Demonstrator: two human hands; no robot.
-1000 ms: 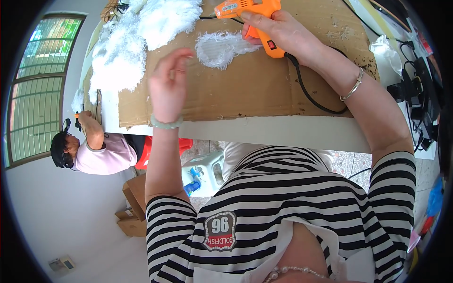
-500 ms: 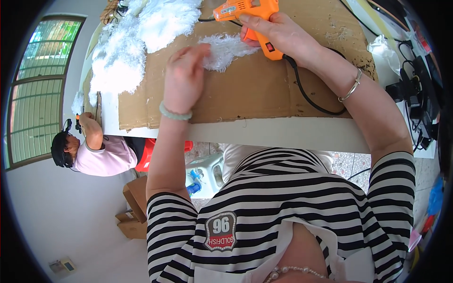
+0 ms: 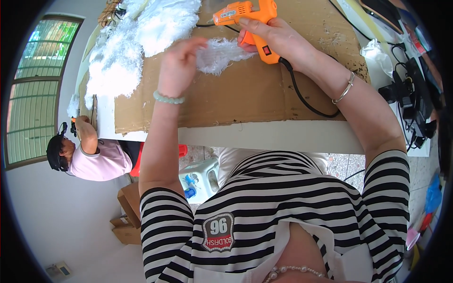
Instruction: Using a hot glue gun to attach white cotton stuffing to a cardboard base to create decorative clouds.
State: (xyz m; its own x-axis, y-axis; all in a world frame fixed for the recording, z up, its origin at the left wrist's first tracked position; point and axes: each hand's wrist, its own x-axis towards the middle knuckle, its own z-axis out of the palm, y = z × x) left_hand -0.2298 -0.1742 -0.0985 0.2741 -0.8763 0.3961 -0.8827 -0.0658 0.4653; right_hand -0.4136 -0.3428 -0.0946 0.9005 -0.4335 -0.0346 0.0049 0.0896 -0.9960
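Note:
My right hand [image 3: 285, 42] grips an orange hot glue gun [image 3: 264, 35] by its handle, with the nozzle pointing left over the cardboard. A black cord runs from the handle's base. Below the nozzle lies a small patch of white, stringy fluff [image 3: 219, 57], and fingers of my right hand are close to its right end. Just left of this patch hovers my left hand [image 3: 178, 66], its fingers bent and smeared by motion. Whether anything is between them is unclear.
A brown cardboard sheet [image 3: 198, 106] covers the white table [image 3: 283, 134]. Large heaps of white fluff [image 3: 115, 61] lie at the left. Cords and black plugs [image 3: 406, 89] crowd the right edge beside crumpled white plastic [image 3: 377, 54]. Another person [image 3: 96, 158] works at the far left.
My left hand has shifted slightly left and away from me, at the left end of the fluff patch. The glue gun stays in my right hand, almost unmoved. The whole view has shifted a little.

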